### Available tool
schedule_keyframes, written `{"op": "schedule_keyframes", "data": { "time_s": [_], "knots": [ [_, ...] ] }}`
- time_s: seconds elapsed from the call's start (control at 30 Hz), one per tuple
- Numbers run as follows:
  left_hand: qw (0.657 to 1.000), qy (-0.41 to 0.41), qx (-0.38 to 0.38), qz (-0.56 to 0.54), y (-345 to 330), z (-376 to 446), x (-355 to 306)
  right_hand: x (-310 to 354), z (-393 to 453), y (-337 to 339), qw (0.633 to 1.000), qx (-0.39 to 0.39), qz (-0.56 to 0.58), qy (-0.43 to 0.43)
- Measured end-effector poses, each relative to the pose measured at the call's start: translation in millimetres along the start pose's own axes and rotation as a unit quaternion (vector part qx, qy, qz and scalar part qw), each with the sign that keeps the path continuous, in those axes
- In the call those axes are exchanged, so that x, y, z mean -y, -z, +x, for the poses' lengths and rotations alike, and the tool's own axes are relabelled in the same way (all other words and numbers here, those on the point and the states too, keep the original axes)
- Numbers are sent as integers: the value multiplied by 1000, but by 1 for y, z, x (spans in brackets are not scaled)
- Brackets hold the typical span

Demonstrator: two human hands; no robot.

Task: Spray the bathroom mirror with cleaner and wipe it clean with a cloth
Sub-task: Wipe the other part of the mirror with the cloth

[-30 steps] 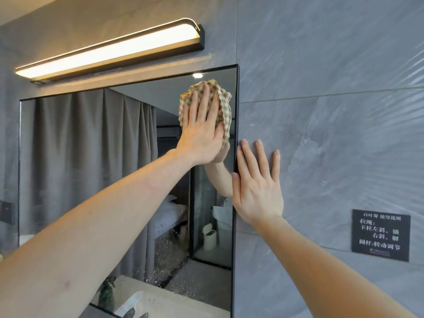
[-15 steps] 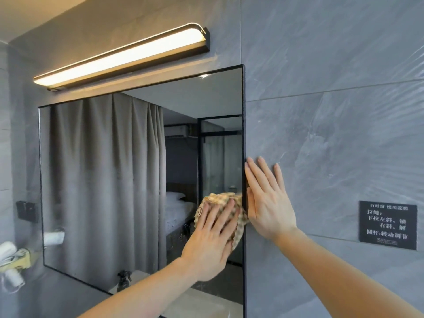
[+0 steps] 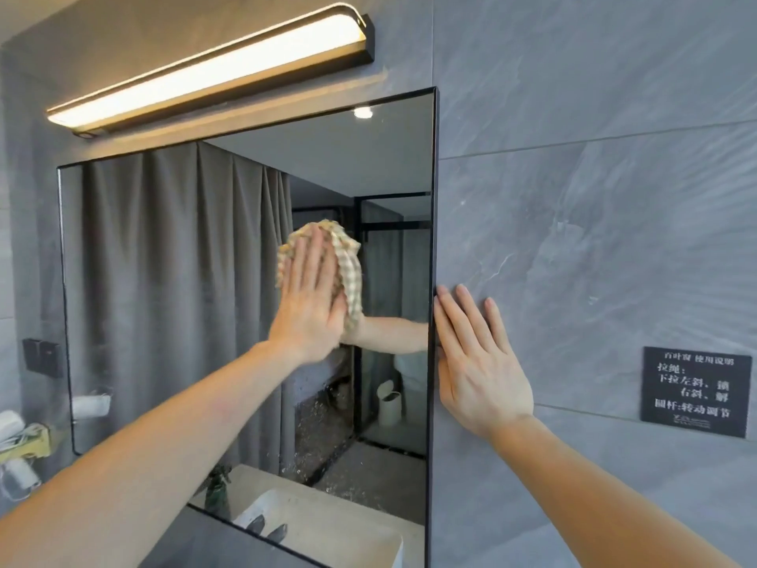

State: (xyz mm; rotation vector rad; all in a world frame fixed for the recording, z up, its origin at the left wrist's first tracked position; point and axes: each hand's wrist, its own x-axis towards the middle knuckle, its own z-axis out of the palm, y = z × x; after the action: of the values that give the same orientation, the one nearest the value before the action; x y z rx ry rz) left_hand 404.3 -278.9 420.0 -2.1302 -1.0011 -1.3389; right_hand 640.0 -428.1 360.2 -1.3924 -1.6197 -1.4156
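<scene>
You see one sign (image 3: 696, 391) at 3 o'clock on the grey wall (image 3: 594, 198) | black plaque, white Chinese text | heading 百叶窗 使用说明 | lines 拉绳:, 下拉左斜, 右斜, 圆杆:转动调节 | small bottom print unreadable

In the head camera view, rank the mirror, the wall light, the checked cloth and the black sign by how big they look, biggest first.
1. mirror
2. wall light
3. and 4. black sign and checked cloth: they look alike in size, and the left hand covers part of the cloth.
</scene>
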Motion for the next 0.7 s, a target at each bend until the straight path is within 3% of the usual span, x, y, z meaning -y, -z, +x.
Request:
{"op": "schedule_keyframes", "data": {
  "time_s": [0.13,0.3,0.43,0.53,0.7],
  "knots": [
    [994,102,-18,-39,-10,-19,49,1,0,-2,1000,15,-15,-2],
    [956,279,71,-57,-11,-67,142,2,1,-4,999,23,-37,0],
    [934,334,109,-66,-17,-85,161,3,2,-3,999,26,-44,-1],
    [945,303,106,-60,-21,-86,148,3,2,-3,998,30,-48,-1],
    [989,86,114,45,-17,-101,83,4,2,0,999,32,-43,-4]
  ]
}}
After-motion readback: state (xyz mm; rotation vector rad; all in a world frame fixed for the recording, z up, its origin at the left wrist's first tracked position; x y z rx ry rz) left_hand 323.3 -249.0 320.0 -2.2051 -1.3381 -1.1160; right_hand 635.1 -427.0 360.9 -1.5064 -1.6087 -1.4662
